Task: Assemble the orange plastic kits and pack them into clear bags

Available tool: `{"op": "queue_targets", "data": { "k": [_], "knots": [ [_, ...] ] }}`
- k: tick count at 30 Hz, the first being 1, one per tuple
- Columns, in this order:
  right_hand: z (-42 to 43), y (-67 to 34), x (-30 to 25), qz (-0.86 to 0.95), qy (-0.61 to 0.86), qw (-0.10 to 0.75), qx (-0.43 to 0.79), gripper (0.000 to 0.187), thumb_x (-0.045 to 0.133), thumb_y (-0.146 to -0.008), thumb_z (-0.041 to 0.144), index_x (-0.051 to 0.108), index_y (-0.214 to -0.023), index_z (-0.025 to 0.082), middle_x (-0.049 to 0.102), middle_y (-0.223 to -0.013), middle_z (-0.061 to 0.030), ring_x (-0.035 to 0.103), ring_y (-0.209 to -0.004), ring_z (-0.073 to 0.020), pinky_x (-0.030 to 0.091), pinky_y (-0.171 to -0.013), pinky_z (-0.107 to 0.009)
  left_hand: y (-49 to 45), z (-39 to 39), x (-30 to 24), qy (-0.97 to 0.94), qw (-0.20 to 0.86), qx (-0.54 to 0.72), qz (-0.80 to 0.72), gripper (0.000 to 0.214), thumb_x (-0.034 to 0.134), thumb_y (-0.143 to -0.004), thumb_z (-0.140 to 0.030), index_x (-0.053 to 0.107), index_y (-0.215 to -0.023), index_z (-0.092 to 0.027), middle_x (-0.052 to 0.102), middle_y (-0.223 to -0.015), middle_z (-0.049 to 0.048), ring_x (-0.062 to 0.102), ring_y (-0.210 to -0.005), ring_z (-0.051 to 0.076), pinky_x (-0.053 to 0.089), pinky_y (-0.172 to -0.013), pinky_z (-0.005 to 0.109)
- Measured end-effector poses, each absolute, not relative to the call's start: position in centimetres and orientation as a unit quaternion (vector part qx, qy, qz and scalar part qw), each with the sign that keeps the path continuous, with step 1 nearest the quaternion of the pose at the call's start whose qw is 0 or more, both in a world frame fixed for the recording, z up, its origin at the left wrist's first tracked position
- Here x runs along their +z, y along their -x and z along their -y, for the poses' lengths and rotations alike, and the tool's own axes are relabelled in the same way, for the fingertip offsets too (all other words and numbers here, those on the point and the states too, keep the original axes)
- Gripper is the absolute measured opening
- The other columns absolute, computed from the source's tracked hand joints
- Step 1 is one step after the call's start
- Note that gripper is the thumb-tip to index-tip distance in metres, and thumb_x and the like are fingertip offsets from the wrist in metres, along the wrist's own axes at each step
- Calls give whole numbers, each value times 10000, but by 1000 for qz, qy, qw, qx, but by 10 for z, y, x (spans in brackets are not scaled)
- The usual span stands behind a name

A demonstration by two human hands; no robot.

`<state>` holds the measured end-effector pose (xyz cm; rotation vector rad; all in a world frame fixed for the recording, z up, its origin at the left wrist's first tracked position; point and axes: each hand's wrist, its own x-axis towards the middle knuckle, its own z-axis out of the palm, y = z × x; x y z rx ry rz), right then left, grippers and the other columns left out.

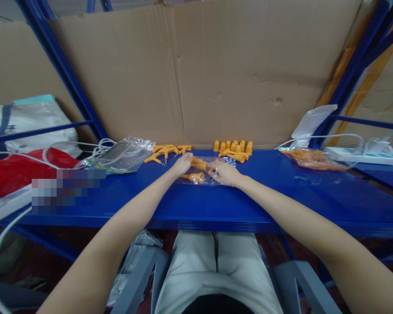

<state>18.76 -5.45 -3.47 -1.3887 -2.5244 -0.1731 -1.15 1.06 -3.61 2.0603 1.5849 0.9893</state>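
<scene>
A clear plastic bag (210,179) lies on the blue shelf with orange plastic corkscrews inside or on it; one orange corkscrew (194,177) is at its near side. My left hand (184,164) is closed at the bag's left edge, fingertips by the orange pieces. From the right, my right hand (228,172) reaches over the bag, its bent fingers on the end of another orange corkscrew (199,164). Behind my left hand lie loose orange T-shaped handles (165,149) with metal spirals. Several orange caps (235,145) stand behind my right hand, with orange pieces lying before them.
A filled bag of orange pieces (314,159) lies to the right, near a white power strip (363,155). On the left are another clear bag (124,157), white cables, and a red bag (29,168). Cardboard (232,74) backs the blue shelf (196,209).
</scene>
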Motion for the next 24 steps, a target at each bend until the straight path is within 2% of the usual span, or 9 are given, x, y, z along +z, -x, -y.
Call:
{"op": "queue_targets", "data": {
  "k": [4,10,15,24],
  "knots": [
    [52,-187,-37,871,464,140,-82,350,431,-960,278,622,-1228,156,611,-1134,-164,554,-1082,-274,436,-894,-375,12,-10,-36,-737,168,344,-557,421,311,-942,-319,601,-1179,-126,613,-1312,131,498,-1285,237,329,-1102,344],
    [36,-192,-54,888,405,200,-82,314,459,-927,261,616,-1179,160,552,-1240,-151,495,-1145,-277,425,-947,-424,12,-9,-36,-737,159,347,-557,414,313,-944,-331,599,-1183,-151,635,-1283,102,496,-1283,236,313,-1116,359],
    [22,-196,-67,896,370,243,-43,379,464,-919,273,564,-1247,111,543,-1272,-184,500,-1185,-282,407,-1017,-456,10,-6,-34,-722,157,364,-567,465,270,-945,-323,596,-1203,-113,611,-1313,134,465,-1317,241,304,-1123,354],
    [26,-196,-64,892,392,226,15,501,458,-932,297,456,-1385,84,450,-1426,-216,414,-1340,-292,402,-1058,-466,10,-5,-30,-723,161,363,-565,500,271,-950,-337,576,-1247,-75,586,-1339,166,469,-1320,244,319,-1110,328]
  ]
}}
